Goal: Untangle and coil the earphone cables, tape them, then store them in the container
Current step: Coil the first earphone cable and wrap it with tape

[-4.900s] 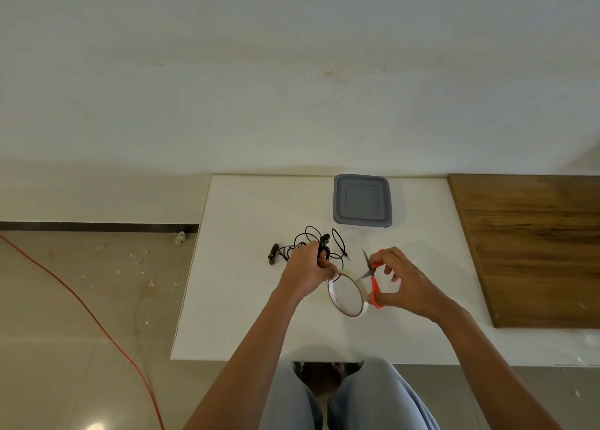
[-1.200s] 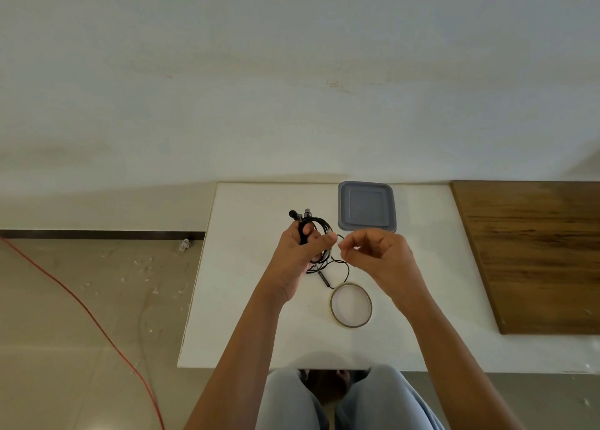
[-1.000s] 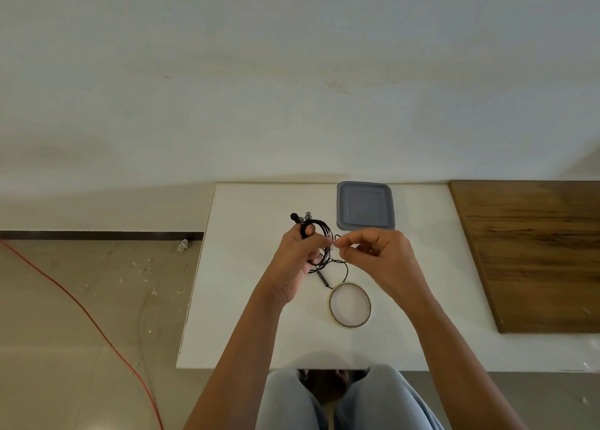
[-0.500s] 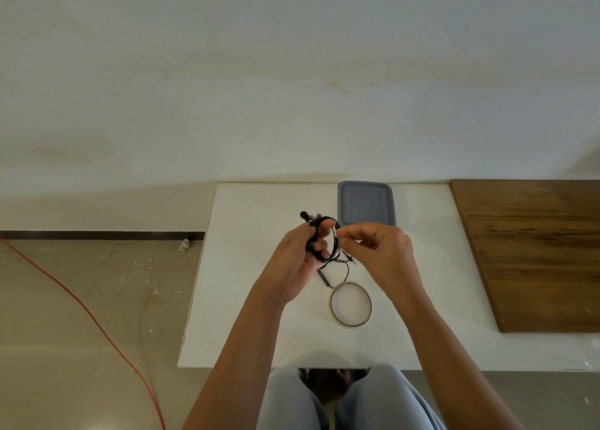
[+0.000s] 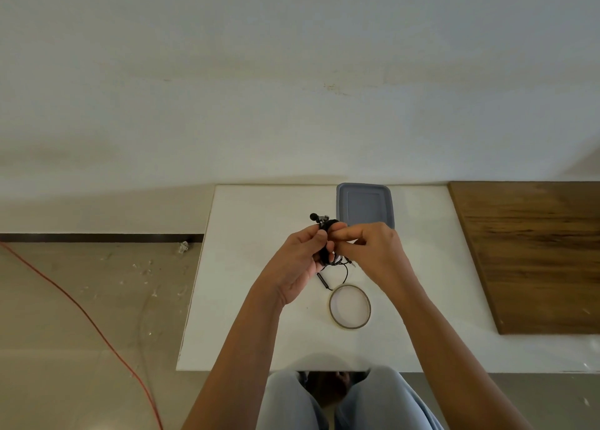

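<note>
My left hand (image 5: 300,261) grips a coiled bundle of black earphone cable (image 5: 328,231) above the white table (image 5: 246,300). Earbuds stick out at the top of the bundle, and a loose cable end with the inline remote (image 5: 324,281) hangs below. My right hand (image 5: 370,251) pinches the coil from the right; whether it holds tape I cannot tell. A roll of clear tape (image 5: 350,306) lies flat on the table just below my hands. The grey container (image 5: 365,204), lid on, sits behind them.
A wooden board (image 5: 532,251) covers the table's right side. An orange cord (image 5: 81,309) runs across the floor on the left. My knees (image 5: 341,400) are under the table's near edge. No scissors are in view.
The scissors and tape roll left my hands. I lifted the coil, and my right hand closed in on it; both hands have drifted slightly right and now meet at the bundle.
</note>
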